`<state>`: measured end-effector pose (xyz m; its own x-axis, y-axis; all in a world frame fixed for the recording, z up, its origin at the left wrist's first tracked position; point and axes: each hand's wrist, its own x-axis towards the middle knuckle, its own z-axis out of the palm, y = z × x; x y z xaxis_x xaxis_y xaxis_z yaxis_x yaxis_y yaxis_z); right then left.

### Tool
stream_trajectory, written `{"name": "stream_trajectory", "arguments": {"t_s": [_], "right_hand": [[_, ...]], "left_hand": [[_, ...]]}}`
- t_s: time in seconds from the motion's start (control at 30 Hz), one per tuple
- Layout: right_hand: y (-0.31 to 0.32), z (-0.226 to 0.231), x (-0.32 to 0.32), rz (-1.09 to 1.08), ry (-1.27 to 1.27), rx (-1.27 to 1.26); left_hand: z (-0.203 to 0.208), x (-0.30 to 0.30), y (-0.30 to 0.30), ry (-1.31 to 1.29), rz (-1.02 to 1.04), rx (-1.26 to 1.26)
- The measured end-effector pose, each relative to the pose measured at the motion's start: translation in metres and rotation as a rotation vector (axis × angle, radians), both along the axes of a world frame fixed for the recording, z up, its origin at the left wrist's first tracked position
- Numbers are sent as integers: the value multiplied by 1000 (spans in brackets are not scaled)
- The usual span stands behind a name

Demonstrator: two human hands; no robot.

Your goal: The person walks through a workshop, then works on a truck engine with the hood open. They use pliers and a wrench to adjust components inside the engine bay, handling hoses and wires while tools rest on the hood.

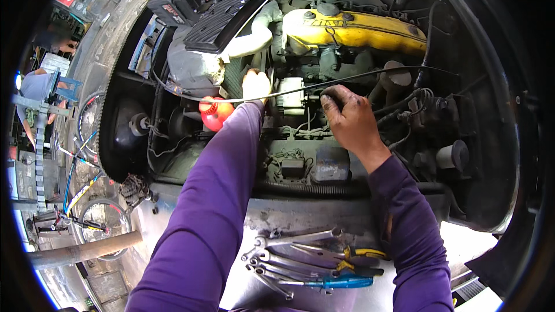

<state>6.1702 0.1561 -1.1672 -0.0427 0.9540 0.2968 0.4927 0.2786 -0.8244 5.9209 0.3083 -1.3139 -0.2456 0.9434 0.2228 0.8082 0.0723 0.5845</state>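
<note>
My left hand (pixel 256 85), bright with glare, reaches down between the ribbed dark radiator area and a silvery alternator-like part (pixel 291 93) in the engine bay. Its fingertips are hard to make out. My right hand (pixel 351 118), smudged with dark grime, is bent at the right end of that silvery part. Its thumb and fingers are closed together by a small metal stud there; whatever they hold is hidden. A thin black cable (pixel 370 73) arcs above both hands. Just left of my left wrist sits a red round container (pixel 215 114).
A yellow valve cover (pixel 358 30) lies beyond my hands. A black ribbed panel (pixel 234 11) leans beside a dark battery-like box (pixel 180 4). Several wrenches (pixel 300 237), yellow-handled pliers (pixel 367 253) and a blue-handled screwdriver (pixel 347 282) lie on the near metal ledge. Bicycles (pixel 87 196) and people stand at left.
</note>
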Motion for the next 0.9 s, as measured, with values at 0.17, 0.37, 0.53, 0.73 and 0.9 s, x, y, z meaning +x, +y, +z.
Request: {"name": "stream_trajectory", "arguments": {"t_s": [0.17, 0.37, 0.53, 0.73, 0.9], "right_hand": [[2, 0, 0, 2, 9, -3], [7, -1, -1, -17, 55, -79], [7, 3, -1, -26, 28, -81], [8, 3, -1, -53, 28, -62], [10, 0, -4, -28, -13, -87]], "left_hand": [[-39, -4, 43, -218, 87, 143], [-59, -12, 81, -198, 10, -159], [-61, -7, 79, -294, -8, -72], [-57, 2, 69, -291, 112, 59], [-57, 6, 99, -295, 180, 21]]}}
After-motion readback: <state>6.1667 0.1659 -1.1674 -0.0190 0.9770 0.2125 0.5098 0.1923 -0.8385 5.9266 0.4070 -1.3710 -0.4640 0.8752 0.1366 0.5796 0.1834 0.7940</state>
